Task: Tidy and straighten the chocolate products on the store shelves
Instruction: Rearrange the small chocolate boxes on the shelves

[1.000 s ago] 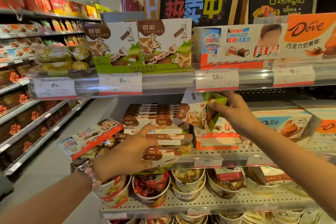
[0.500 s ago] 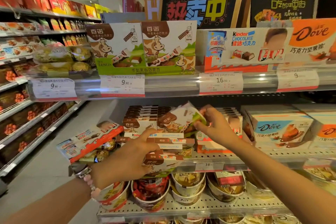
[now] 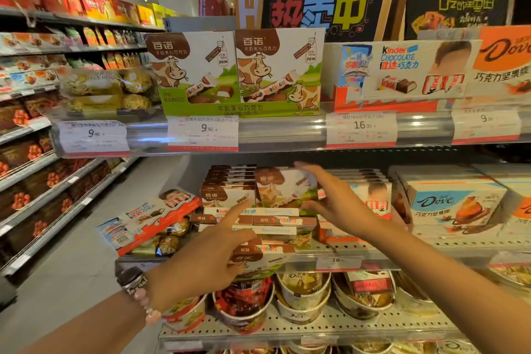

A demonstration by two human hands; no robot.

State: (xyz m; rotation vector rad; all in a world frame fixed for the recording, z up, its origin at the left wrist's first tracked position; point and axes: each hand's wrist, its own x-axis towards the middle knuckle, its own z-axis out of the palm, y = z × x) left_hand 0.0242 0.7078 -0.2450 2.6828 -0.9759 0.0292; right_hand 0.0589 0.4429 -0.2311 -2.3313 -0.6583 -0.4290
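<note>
A white, brown and green cow-print chocolate box (image 3: 283, 188) stands upright on the middle shelf, next to a row of the same boxes (image 3: 228, 181). My right hand (image 3: 336, 204) holds its right end, fingers over the top edge and thumb under the bottom. My left hand (image 3: 198, 264) reaches up from below with its index finger stretched out. Its fingers rest on an untidy stack of flat Kinder and cow-brand boxes (image 3: 275, 221). One cow box (image 3: 258, 260) sticks out over the shelf's front edge beside my left fingers.
A long Kinder box (image 3: 149, 218) lies tilted at the shelf's left end over gold-foil chocolates (image 3: 169, 241). Dove boxes (image 3: 454, 204) fill the right. The top shelf holds cow display boxes (image 3: 235, 72); the bottom shelf holds paper cups (image 3: 301, 293). An aisle (image 3: 71, 267) runs on the left.
My right hand carried the cow box leftward from in front of the Kinder boxes and turned it upright beside the cow-box row. My left hand stayed on the stack.
</note>
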